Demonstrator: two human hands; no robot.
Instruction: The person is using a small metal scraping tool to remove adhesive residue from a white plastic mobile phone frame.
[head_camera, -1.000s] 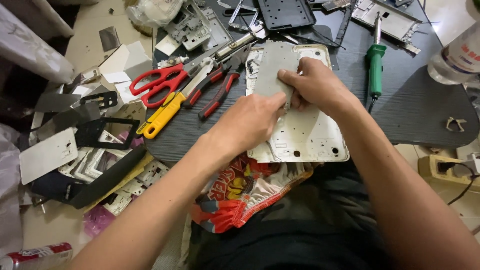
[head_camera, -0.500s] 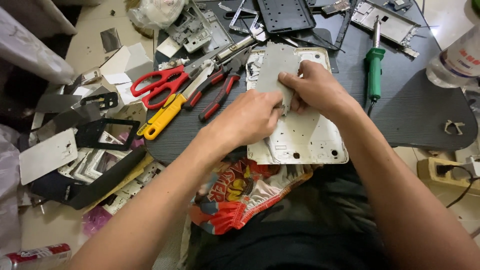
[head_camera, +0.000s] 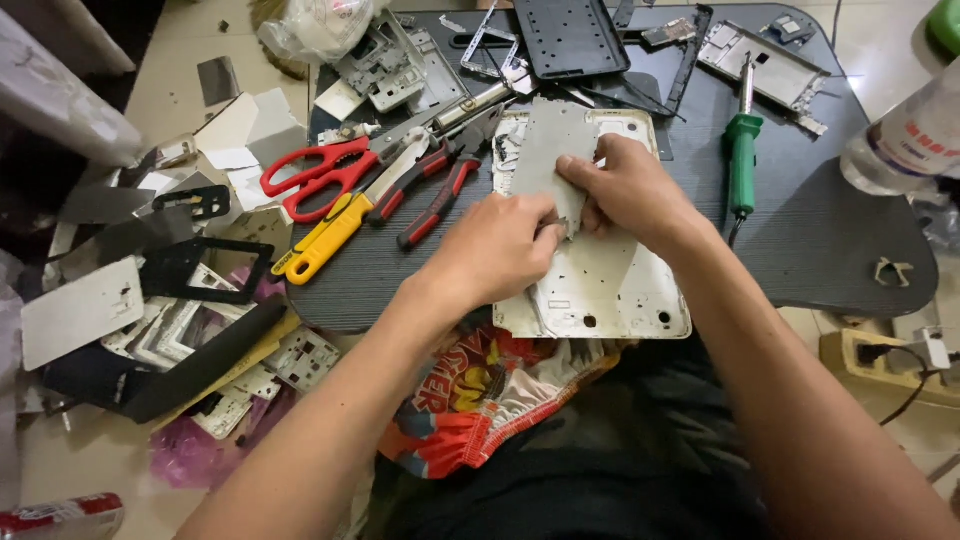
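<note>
While the dark oval table (head_camera: 820, 240) carries everything, a white tablet back shell (head_camera: 610, 290) lies at its near edge, overhanging slightly. On the shell's upper half rests a grey metal plate (head_camera: 550, 160). Right hand (head_camera: 630, 190) curled, fingers pinching the plate's lower right edge. Left hand (head_camera: 500, 245) curled beside it, fingertips gripping the plate's lower edge. Left of the shell: red-handled pliers (head_camera: 440, 185), red scissors (head_camera: 320, 172). Right of the shell: green-handled soldering iron (head_camera: 742, 160).
</note>
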